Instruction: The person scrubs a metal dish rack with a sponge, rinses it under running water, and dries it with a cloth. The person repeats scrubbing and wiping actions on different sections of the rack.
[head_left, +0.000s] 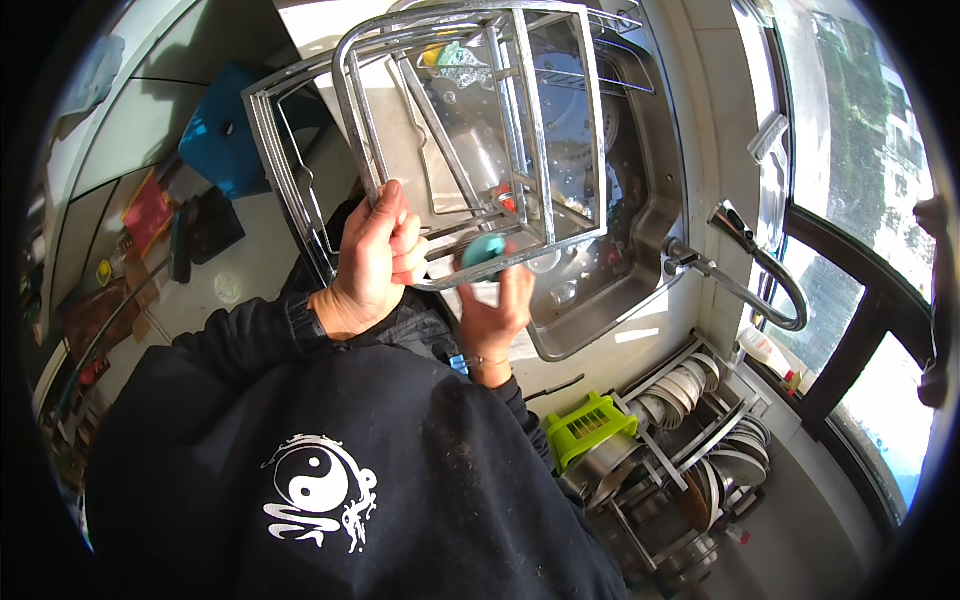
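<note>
A metal tube dish rack (536, 135) is tilted over the counter and the sink. My left hand (375, 255) is closed around its near-left tube, thumb uppermost. Lower right of that hand, my right hand (495, 311) holds a round teal scrubber (482, 251), which looks like a brush with dark bristles, against or close to the rack's near edge tube. The fingers are blurred and partly behind the tube. Beneath the rack, the steel sink (570, 337) holds soapy water. Seen through the tubes are a yellow and green sponge (454, 56) with suds and a clear container with a red part.
A chrome tap (772, 292) curves beside the sink, near the window. At the lower right are a lime-green plastic basket (589, 427), a metal pot (604, 469) and a rack of stacked plates (679, 390). A blue stool (225, 131) stands on the floor at the left.
</note>
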